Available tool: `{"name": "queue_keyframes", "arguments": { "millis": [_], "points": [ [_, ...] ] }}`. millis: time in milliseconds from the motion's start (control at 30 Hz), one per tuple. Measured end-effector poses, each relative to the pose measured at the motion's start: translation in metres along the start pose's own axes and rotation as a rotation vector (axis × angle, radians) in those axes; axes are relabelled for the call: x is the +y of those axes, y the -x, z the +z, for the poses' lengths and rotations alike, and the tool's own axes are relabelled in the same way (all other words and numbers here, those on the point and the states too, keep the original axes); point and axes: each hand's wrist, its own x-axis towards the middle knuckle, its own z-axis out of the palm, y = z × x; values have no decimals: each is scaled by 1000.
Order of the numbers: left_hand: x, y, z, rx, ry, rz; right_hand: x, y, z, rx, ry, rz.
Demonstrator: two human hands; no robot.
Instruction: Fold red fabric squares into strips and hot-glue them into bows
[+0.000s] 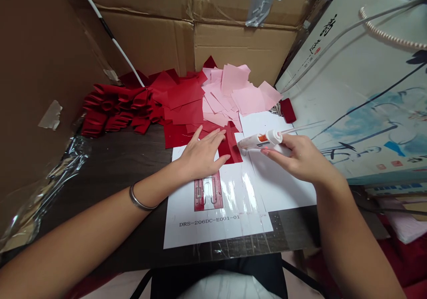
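My right hand (296, 157) grips a white hot glue gun (263, 140) with an orange trigger area and a clear glue stick jutting from its back. The gun's nozzle points left, close to the edge of a red rectangular piece (231, 145). Spread flat, my left hand (205, 154) rests on that red piece, thumb and fingers apart. Beneath lies a white printed sheet (187, 228) with a pink-and-red rectangle (208, 194) on it, partly covered by my left hand. Whether the nozzle touches the piece, I cannot tell.
Loose red pieces (185, 97) and pink pieces (233, 90) are heaped at the back. Folded red pieces (116, 110) cluster at the left. Cardboard (240, 45) walls the rear, and a white paper bag (360, 94) leans at the right. A white cable (123, 54) hangs over the left.
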Motion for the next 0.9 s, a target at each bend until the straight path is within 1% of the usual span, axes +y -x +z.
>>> {"name": "queue_keyframes", "arguments": {
  "millis": [133,200,300,333,400,467,533,667,767,833,900],
  "points": [
    [-1,0,1,7,4,8,0,0,-1,-10,1,-23],
    [-1,0,1,11,6,11,1,0,-1,18,-14,-78],
    [-1,0,1,9,8,7,2,1,-1,80,-77,-199],
    [-1,0,0,6,8,4,3,1,-2,75,-86,-227],
    [0,0,0,-1,10,-1,5,2,-4,21,-58,-274],
    [0,0,0,-8,12,-4,6,2,-6,-34,11,-322],
    [1,0,0,-7,11,-8,5,1,-6,-50,74,-359],
    [0,1,1,12,10,-2,-1,2,-4,-49,164,-360],
    [-1,1,2,17,10,0,-8,5,-6,-76,202,-346],
    [-1,0,1,13,9,-1,-10,6,-8,-99,186,-328],
    [-1,0,1,10,9,-3,-9,6,-8,-121,120,-302]
  ]
}}
